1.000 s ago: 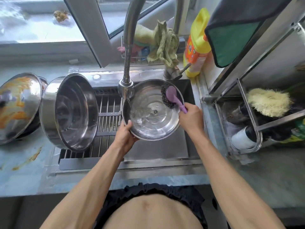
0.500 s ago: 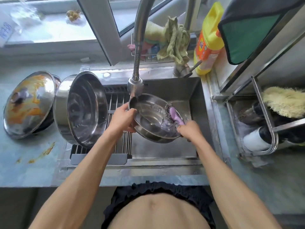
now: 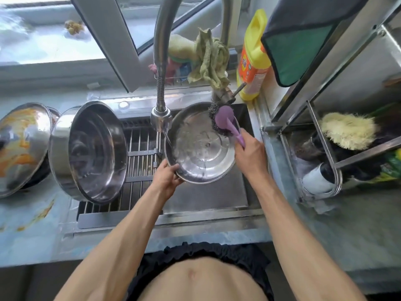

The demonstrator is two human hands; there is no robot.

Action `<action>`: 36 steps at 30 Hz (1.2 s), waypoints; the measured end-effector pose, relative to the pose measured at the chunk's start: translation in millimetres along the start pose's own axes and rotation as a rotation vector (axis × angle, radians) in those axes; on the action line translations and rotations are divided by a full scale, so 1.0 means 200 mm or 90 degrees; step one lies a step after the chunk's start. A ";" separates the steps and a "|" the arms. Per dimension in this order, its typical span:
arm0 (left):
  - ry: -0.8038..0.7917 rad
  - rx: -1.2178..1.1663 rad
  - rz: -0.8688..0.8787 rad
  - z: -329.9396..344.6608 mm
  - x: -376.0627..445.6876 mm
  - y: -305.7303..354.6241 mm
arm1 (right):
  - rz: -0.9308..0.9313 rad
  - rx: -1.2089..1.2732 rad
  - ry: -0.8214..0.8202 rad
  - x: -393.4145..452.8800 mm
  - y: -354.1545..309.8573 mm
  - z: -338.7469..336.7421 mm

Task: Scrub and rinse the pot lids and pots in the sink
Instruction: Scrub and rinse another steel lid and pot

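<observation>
Half a second earlier the steel pot lid point(image 3: 200, 146) lay low and tilted away in the sink point(image 3: 204, 198); now it had been raised and turned so its hollow underside faced the camera. The scrub brush point(image 3: 223, 121), purple-handled with a dark wiry head, had moved from the lid's middle to its upper right rim, where the head pressed against the metal.

The left hand point(image 3: 166, 178) gripped the lid's lower left edge, thumb curled over the rim and fingers hidden behind it. The right hand point(image 3: 249, 153) was wrapped closed around the brush handle, just beside the lid's right edge.

The faucet head point(image 3: 160, 120) hung just beside the lid's upper left rim, a thin stream of water falling onto the lid's inner face. A large steel pot point(image 3: 91, 151) stood tipped on its side on the drain rack point(image 3: 141, 155) over the sink's left half, close to the left hand. Left of it, a lid streaked with orange residue point(image 3: 20, 146) leaned on the counter. Bare sink floor showed below the held lid. A yellow detergent bottle point(image 3: 252, 57) stood at the sink's back right corner, near the brush head. A metal shelf rack point(image 3: 310, 153) bordered the sink's right side.
</observation>
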State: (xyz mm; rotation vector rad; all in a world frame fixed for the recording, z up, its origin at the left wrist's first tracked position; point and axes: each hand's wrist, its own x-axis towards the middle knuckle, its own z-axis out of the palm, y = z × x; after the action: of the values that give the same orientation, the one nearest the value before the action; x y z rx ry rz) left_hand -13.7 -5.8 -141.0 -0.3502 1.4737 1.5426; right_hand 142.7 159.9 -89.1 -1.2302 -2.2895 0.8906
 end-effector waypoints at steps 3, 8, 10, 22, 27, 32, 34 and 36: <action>0.018 0.016 0.130 -0.05 -0.05 0.06 | 0.065 0.039 -0.005 -0.03 0.04 0.05; 0.051 0.211 0.353 -0.11 -0.19 0.18 | 0.231 0.048 -0.113 -0.07 0.08 0.22; 0.050 0.318 0.379 -0.09 -0.27 0.27 | 0.269 0.051 -0.182 -0.08 0.09 0.26; 0.103 0.698 0.056 0.05 -0.08 0.30 | 0.450 0.082 -0.204 -0.01 0.13 0.07; 0.126 0.617 0.109 0.01 0.02 0.22 | 0.412 0.006 -0.143 0.06 0.10 0.08; 0.098 0.591 0.004 -0.01 0.04 0.19 | 0.473 -0.001 -0.252 -0.01 0.14 0.10; 0.076 0.635 0.026 -0.04 0.05 0.18 | 0.491 0.010 -0.254 -0.04 0.15 0.11; 0.065 0.800 0.151 -0.05 0.02 0.18 | 0.485 0.035 -0.237 -0.03 0.13 0.10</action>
State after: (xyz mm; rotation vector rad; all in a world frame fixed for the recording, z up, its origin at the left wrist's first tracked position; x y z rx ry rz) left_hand -46.5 -6.4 -124.6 0.5089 2.2899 0.5084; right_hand 149.2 159.5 -122.0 -2.1103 -2.0122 1.5286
